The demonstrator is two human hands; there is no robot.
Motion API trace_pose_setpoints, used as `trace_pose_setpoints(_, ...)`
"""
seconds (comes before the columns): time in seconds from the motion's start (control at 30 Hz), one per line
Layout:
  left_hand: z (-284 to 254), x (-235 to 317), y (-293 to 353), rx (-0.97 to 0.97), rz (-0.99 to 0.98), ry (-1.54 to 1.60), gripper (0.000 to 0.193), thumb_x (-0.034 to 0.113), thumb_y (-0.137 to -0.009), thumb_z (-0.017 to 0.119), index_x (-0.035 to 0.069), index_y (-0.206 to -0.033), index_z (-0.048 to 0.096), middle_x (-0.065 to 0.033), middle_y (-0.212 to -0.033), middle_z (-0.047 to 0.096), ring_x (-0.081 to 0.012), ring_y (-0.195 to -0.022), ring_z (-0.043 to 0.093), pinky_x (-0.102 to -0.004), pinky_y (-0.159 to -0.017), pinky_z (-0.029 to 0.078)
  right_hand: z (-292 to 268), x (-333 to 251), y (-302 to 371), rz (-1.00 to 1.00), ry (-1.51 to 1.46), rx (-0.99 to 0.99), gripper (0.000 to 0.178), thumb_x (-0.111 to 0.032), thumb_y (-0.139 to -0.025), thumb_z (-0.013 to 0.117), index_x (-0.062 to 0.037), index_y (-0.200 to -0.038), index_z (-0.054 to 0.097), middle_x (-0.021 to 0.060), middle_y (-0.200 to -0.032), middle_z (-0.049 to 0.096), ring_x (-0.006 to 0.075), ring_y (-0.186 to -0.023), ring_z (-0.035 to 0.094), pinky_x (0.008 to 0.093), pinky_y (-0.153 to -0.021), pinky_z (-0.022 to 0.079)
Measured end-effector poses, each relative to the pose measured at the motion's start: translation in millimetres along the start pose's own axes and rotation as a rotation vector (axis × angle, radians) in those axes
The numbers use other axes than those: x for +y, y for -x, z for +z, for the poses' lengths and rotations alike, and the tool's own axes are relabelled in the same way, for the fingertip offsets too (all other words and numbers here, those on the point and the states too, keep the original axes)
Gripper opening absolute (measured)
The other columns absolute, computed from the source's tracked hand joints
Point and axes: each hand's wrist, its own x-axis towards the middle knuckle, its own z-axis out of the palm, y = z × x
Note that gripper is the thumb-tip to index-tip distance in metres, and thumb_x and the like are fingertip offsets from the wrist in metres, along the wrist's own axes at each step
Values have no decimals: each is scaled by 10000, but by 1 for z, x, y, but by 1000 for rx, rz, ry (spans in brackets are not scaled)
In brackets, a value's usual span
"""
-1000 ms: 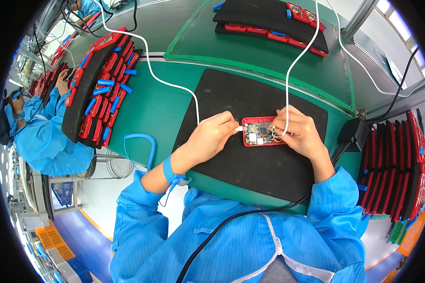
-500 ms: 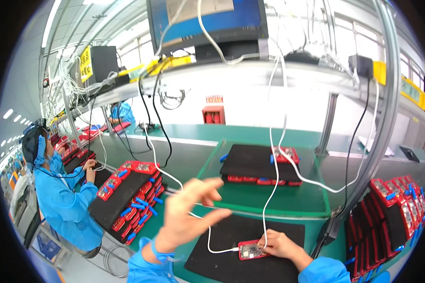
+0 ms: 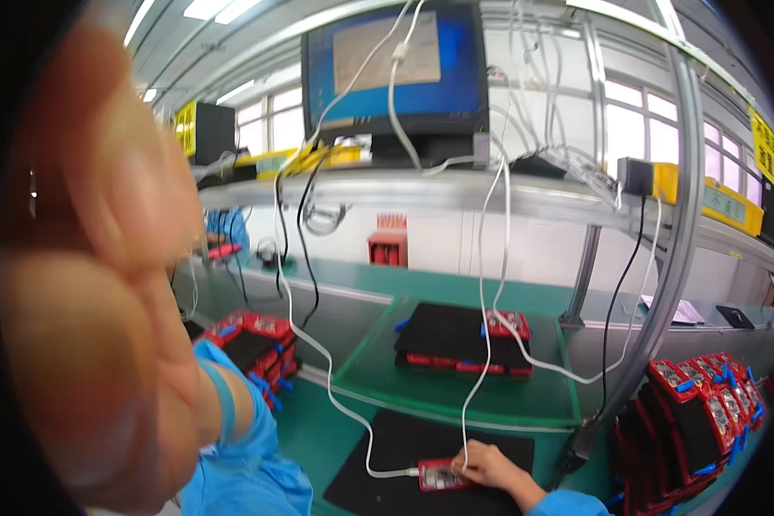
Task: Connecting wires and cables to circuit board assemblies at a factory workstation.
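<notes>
My left hand [image 3: 103, 267] is raised very close to the camera and fills the left side, blurred. A blue band circles its wrist. How its fingers are set, and whether they hold anything, does not show clearly. On a black mat [image 3: 378, 456] lies a circuit board in a red holder [image 3: 439, 476]. A white cable [image 3: 391, 472] from the left meets the board's left end. My right hand [image 3: 490, 469] is closed at the board's right end, its fingertips pinching the lower end of a second white cable [image 3: 475, 391] that hangs from above.
Beyond the mat, black pads with red-held boards [image 3: 447, 335] lie on a green sheet. Stacks of red-held boards stand at right [image 3: 714, 404] and left [image 3: 258, 340]. A metal post [image 3: 662, 249] rises at right; a monitor [image 3: 396, 69] sits on the shelf above.
My left hand has risen up and left from above the mat to right before the camera. My right hand stays at the board. The view has tilted upward and shifted.
</notes>
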Motion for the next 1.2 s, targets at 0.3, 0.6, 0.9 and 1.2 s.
trace_pose_setpoints(0.3,-23,8,9,31,34,39,785,480,-812,668,-78,-1306,421,-132,-970,497,-148,-755,476,-264,-643,389,3,-3,10,38,-21,8,127,-46,-775,706,-33,-900,689,89,-788,634,258,-808,614,345,-679,535)
trace_pose_setpoints(0.6,-157,-8,11,86,157,-21,733,443,-838,638,-84,-1300,424,-160,-1029,495,-170,-796,492,-280,-665,406,4,-8,15,39,23,-18,100,-67,-787,700,-46,-884,690,66,-799,655,239,-779,603,332,-687,536)
trace_pose_setpoints(0.9,-348,-17,59,43,76,-4,681,405,-865,609,-91,-1295,426,-188,-1087,492,-193,-837,508,-296,-687,422,0,-11,7,31,-16,4,139,-26,-757,700,-38,-895,689,72,-824,652,247,-790,597,342,-680,528)
trace_pose_setpoints(1.2,-41,-2,9,77,27,8,629,368,-891,579,-97,-1289,429,-217,-1145,489,-215,-879,524,-312,-708,438,-1,-15,8,115,-25,4,122,-18,-767,692,-31,-888,682,78,-832,650,243,-812,591,344,-698,518)
